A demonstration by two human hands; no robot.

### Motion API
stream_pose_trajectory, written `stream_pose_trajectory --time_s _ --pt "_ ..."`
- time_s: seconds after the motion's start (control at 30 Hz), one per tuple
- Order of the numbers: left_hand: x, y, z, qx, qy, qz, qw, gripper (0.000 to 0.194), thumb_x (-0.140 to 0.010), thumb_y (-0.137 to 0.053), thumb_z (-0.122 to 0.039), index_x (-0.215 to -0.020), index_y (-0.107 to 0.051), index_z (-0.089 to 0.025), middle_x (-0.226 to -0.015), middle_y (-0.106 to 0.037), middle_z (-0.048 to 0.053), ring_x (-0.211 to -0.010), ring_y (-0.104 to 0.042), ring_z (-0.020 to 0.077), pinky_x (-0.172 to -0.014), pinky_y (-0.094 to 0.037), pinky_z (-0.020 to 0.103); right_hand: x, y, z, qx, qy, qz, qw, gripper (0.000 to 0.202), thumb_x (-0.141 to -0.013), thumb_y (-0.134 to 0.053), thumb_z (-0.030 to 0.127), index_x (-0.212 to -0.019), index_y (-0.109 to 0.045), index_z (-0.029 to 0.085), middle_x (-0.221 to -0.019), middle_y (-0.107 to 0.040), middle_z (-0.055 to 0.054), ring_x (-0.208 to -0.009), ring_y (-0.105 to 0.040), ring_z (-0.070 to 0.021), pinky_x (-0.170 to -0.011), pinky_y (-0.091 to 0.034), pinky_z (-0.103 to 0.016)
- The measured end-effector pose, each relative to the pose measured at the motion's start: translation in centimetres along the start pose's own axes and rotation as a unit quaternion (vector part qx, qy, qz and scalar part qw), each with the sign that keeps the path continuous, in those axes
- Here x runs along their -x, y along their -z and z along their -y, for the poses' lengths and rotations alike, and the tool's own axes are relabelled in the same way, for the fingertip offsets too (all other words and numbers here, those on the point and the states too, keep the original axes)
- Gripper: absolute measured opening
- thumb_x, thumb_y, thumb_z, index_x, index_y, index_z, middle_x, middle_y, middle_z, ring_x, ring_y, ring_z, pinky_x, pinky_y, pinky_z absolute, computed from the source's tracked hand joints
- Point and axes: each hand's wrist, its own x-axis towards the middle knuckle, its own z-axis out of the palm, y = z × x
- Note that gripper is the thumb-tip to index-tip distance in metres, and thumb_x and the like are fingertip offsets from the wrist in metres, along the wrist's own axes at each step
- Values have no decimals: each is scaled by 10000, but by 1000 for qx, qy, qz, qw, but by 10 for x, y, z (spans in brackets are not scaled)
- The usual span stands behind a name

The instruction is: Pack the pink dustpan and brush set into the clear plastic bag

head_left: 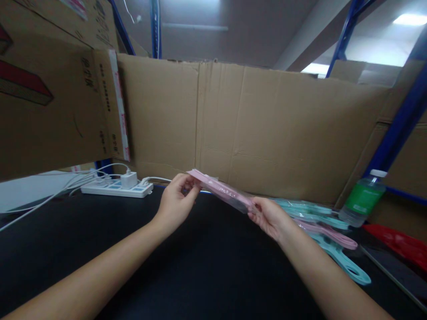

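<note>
At the far left, a large cardboard box (pixel 50 89) with printed lettering is seen overhanging the dark table (pixel 207 266). Below it, a white power strip (pixel 116 187) is laid on the table, with white cables (pixel 66 184) led off to the left.

Nearer the middle, the left hand (pixel 175 200) is raised above the table, its fingers closed in a pinch on the upper left end of a pink packet (pixel 222 189), a flat pink item sealed in clear plastic. The packet is held clear of the table, between the two hands. Its long axis runs from upper left to lower right, so that the higher end points toward the power strip and the lower end toward the right forearm; it is seen nearly edge-on. A creased cardboard wall (pixel 253 124) stands behind it.

The lower right end of the packet is gripped by the right hand (pixel 270 218), the fingers curled around it from below.

Just beyond the right hand, a pile of teal and pink hangers (pixel 327 231) is spread on the table, lying roughly parallel to the packet. Further right, a clear bottle with a green label (pixel 365 198) is stood against the cardboard, beside a blue rack post (pixel 400 124). At the far right edge, a red plastic bag (pixel 400 242) is seen.
</note>
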Motion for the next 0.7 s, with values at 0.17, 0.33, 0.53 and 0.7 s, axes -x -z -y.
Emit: stream_pose_trajectory --time_s 0.17,0.33,0.53,0.7 --pt "-4 3 3 67 13 48 997 152 -712 -675 -201 -855 -626 -196 -834 -648 21 -771 -600 164 -668 -489 231 1 4 5 3 31 10 999 156 -781 -502 16 -667 -568 99 -469 -542 7 -378 -508 -60 -396 -494 -144" --pt "-9 6 0 115 64 24 991 202 -561 -726 -98 -711 -613 -173 -706 -638 -14 -694 -586 132 -625 -454 191 3 5 9 33 83 9 996 158 -800 -486 3 -764 -607 98 -512 -584 -8 -392 -540 -78 -390 -506 -165" --pt "-12 8 3 269 273 37 923 142 -611 -670 -119 -751 -643 -118 -641 -662 19 -542 -601 122 -506 -470 204 1 8 12 84 160 10 984 158 -799 -528 11 -804 -652 109 -554 -610 -12 -425 -583 -91 -403 -526 -169" --pt "-12 7 5 290 318 56 901 265 -664 -710 -107 -925 -680 -136 -807 -729 67 -664 -675 149 -610 -545 235 -1 12 15 95 199 21 975 135 -802 -547 30 -842 -649 110 -620 -642 -18 -442 -609 -102 -404 -540 -182"
